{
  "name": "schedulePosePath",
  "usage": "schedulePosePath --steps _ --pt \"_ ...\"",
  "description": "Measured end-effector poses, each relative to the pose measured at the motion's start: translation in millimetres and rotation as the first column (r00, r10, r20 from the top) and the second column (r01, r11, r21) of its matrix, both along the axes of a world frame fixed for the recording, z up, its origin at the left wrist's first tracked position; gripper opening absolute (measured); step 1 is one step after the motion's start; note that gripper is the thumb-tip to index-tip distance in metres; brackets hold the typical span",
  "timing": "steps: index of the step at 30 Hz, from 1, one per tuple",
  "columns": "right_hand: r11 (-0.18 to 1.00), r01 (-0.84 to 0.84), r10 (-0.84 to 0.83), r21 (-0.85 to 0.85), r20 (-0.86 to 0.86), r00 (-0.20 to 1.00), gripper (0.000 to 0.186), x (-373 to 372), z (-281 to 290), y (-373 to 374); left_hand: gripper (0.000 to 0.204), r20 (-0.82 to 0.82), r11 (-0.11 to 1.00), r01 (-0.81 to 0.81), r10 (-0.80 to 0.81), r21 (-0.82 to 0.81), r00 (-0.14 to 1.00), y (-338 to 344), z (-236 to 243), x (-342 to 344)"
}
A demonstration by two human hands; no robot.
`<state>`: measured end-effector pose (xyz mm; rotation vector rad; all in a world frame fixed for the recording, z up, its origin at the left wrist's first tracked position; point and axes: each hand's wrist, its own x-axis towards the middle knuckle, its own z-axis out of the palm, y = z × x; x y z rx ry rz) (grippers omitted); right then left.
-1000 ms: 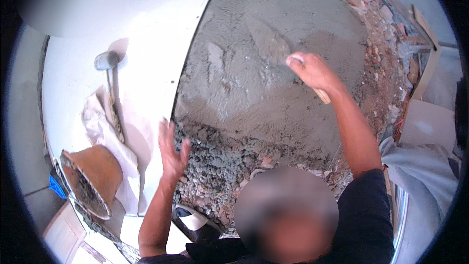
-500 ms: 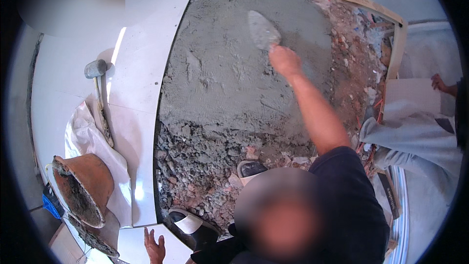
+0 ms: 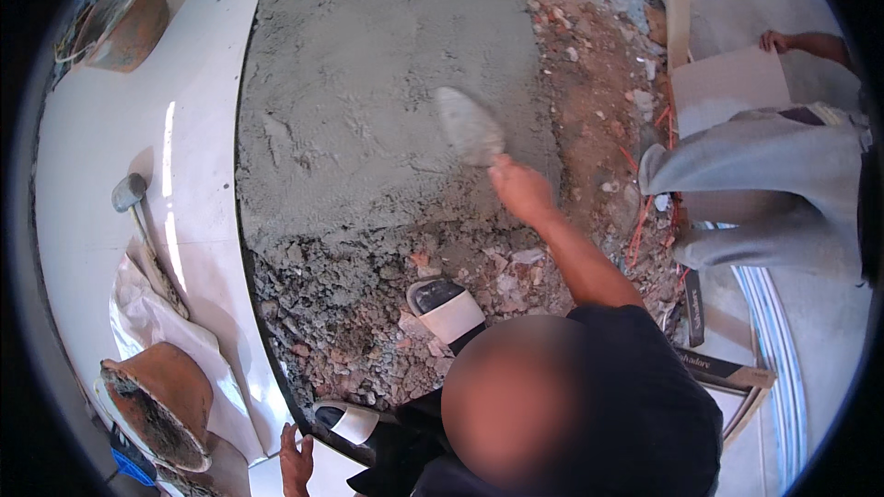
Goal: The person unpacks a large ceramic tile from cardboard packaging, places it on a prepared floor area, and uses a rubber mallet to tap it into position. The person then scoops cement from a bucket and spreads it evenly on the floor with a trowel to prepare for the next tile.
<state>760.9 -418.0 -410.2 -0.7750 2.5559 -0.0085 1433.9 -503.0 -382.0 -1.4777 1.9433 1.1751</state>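
My right hand [image 3: 523, 191] is closed round the handle of a pointed trowel [image 3: 468, 127]. The grey blade lies over the near right part of a smoothed bed of wet mortar [image 3: 359, 74], slightly blurred. Down at the lower left, my left hand [image 3: 296, 462] holds nothing, its fingers stretched out along the edge of a white tile [image 3: 322, 471]. Whether it presses on the tile I cannot tell.
Left of the mortar are laid white tiles [image 3: 101, 138] with a rubber mallet [image 3: 130, 191], a white sack [image 3: 147, 299], a tipped mortar-caked bucket [image 3: 180, 396] and another bucket [image 3: 133, 23]. Rubble [image 3: 341, 340] lies nearer. At right, another person in grey trousers [image 3: 783, 175] holds a tile [image 3: 727, 92].
My right hand has drawn the trowel nearer, toward the mortar's near right part. The view has shifted, bringing the far-left bucket further in. The fingers of my left hand are less spread.
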Motion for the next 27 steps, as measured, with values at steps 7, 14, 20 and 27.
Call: schedulePosePath --steps 7,14,20,27 --pt "0.682 0.660 -0.539 -0.314 0.395 0.744 0.035 -80 13 121 0.050 -0.002 0.997 -0.015 0.016 0.069 1.000 -8 6 -6" --pt "0.479 0.816 -0.565 -0.322 0.599 0.568 0.035 -54 6 115 0.051 0.083 0.997 0.074 -0.076 0.027 0.994 -19 7 -12" --pt "0.800 0.572 -0.409 -0.184 0.531 0.742 0.044 -28 8 104 0.053 -0.017 0.999 -0.025 0.025 -0.028 1.000 -16 11 -7" --pt "0.967 0.023 0.011 -0.255 0.129 0.992 0.047 2 71 26 0.056 0.089 0.991 0.080 -0.070 -0.111 0.994 2 19 15"
